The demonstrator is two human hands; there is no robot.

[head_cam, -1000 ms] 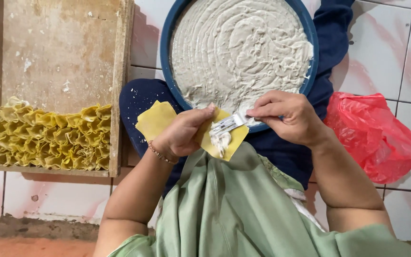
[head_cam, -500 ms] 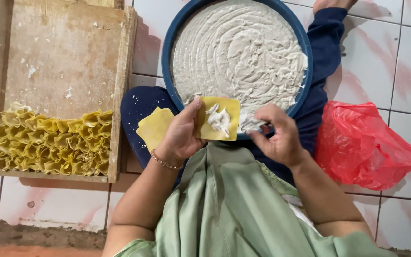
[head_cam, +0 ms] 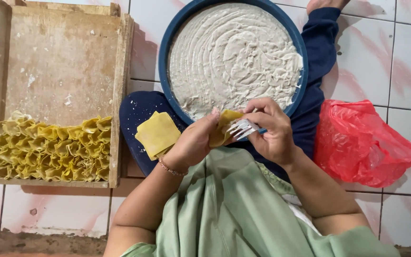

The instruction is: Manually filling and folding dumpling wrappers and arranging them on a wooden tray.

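Yellow folded dumplings (head_cam: 48, 148) fill our wooden tray's (head_cam: 58, 57) lower rows; left hand (head_cam: 193, 143) pinches one wrapper (head_cam: 224, 124), right hand (head_cam: 274, 131) grips a fork (head_cam: 241, 128), paste basin (head_cam: 165, 62) mostly full.

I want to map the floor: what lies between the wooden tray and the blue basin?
In the head view, a knee in dark blue cloth lies there, with a stack of yellow wrappers on it.

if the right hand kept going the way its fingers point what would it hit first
The right hand, holding a fork, points leftward at the folded yellow wrapper in the left hand. It would likely meet that wrapper first; they look nearly touching.
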